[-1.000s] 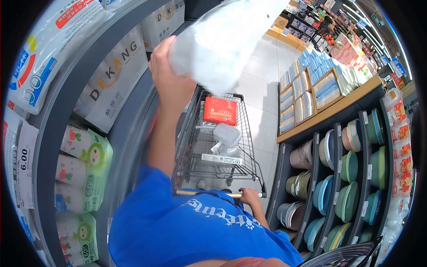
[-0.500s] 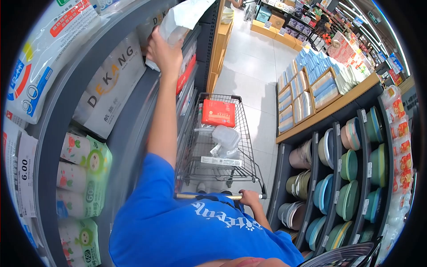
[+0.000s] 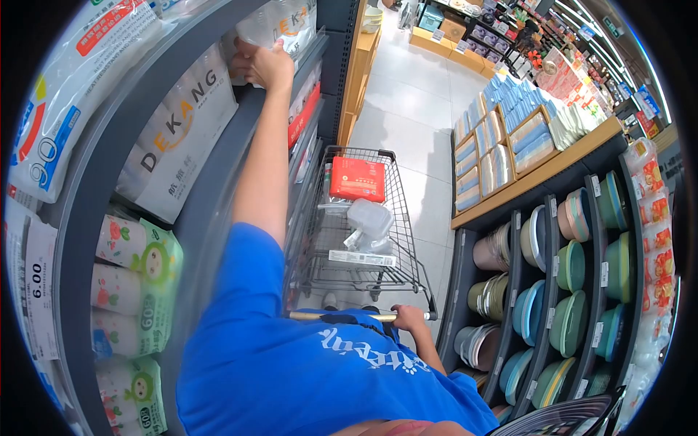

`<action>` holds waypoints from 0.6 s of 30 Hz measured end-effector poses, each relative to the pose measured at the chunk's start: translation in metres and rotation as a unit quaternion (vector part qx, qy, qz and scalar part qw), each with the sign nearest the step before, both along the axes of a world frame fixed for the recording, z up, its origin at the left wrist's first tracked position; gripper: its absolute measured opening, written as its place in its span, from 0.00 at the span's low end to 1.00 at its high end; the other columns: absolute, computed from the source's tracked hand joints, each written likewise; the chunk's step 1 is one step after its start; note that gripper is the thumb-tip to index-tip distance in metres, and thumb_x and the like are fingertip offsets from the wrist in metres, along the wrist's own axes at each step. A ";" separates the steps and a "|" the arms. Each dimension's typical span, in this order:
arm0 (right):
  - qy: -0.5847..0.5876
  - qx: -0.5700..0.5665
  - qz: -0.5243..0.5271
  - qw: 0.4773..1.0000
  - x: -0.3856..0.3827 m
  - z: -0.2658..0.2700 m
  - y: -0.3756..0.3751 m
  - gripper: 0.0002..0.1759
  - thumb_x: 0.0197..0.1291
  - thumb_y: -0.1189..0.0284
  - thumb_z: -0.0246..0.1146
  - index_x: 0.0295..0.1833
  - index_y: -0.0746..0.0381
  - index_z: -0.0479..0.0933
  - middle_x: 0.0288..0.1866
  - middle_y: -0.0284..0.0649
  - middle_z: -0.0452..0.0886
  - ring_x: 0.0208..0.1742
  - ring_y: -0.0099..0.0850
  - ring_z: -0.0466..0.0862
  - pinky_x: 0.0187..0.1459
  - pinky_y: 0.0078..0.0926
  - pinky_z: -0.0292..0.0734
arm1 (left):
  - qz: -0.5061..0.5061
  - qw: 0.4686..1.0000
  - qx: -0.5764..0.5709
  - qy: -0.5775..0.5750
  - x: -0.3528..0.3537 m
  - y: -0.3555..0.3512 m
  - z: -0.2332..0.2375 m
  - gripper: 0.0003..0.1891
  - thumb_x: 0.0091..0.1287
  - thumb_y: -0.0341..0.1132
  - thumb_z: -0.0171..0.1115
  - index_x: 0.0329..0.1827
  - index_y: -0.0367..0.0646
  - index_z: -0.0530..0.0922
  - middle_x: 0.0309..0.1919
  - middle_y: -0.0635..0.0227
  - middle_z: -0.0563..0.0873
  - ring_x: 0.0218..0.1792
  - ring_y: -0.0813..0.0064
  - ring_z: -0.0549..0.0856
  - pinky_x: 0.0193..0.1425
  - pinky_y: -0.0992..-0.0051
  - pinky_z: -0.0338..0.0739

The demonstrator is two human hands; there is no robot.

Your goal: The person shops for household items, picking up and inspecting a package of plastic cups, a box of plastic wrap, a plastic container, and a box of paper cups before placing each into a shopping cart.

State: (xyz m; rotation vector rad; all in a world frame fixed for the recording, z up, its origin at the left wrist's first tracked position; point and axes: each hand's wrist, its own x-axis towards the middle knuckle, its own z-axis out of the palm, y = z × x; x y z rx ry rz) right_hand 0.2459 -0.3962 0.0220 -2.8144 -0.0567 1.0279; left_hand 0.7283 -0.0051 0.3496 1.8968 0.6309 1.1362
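Observation:
On the upper left shelf, my left hand (image 3: 265, 65) is closed at the lower edge of a clear and white plastic DEKANG pack (image 3: 294, 30). Its fingers curl toward the pack's left side, and part of them is hard to make out. A larger DEKANG pack (image 3: 178, 131) leans on the same shelf, nearer to me. My right hand (image 3: 411, 320) is wrapped around the right end of the cart handle (image 3: 349, 317). In the wire shopping cart (image 3: 411, 240) lie a red pack (image 3: 358, 179), clear plastic containers (image 3: 371, 218) and a long white box (image 3: 361, 259).
Green-and-white wrapped cups (image 3: 138, 283) sit on the lower left shelf, beside a price tag (image 3: 40, 283). Stacked plastic basins (image 3: 571, 323) fill the right rack. Folded towels (image 3: 502, 138) are displayed above it. A tiled aisle (image 3: 407, 94) runs ahead of the cart.
The pack at my left hand has come down from a raised, tilted position to the shelf, and its DEKANG lettering now faces me. My right hand stays on the cart handle.

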 end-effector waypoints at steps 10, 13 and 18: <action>-0.043 -0.008 -0.005 0.999 -0.006 -0.001 0.000 0.28 0.48 0.53 0.71 0.58 0.47 0.86 0.41 0.49 0.90 0.45 0.49 0.90 0.47 0.47 0.84 | -0.016 0.968 0.167 -0.189 -0.044 -0.023 -0.005 0.48 0.63 0.38 0.72 0.74 0.19 0.50 0.76 0.28 0.52 0.76 0.35 0.57 0.76 0.41 0.53; -0.058 -0.009 -0.007 0.998 -0.007 -0.001 0.001 0.28 0.48 0.54 0.70 0.57 0.46 0.86 0.40 0.49 0.90 0.43 0.48 0.90 0.46 0.46 0.84 | -0.148 0.939 0.185 -0.251 -0.106 -0.064 -0.027 0.44 0.66 0.33 0.68 0.77 0.24 0.51 0.76 0.32 0.52 0.76 0.36 0.57 0.79 0.45 0.51; -0.063 -0.009 -0.007 0.998 -0.009 -0.007 -0.003 0.25 0.51 0.56 0.67 0.57 0.46 0.86 0.38 0.48 0.90 0.42 0.48 0.90 0.44 0.46 0.83 | -0.572 0.804 0.018 0.160 -0.230 -0.120 -0.238 0.34 0.69 0.35 0.65 0.77 0.37 0.62 0.64 0.43 0.79 0.64 0.48 0.80 0.71 0.58 0.73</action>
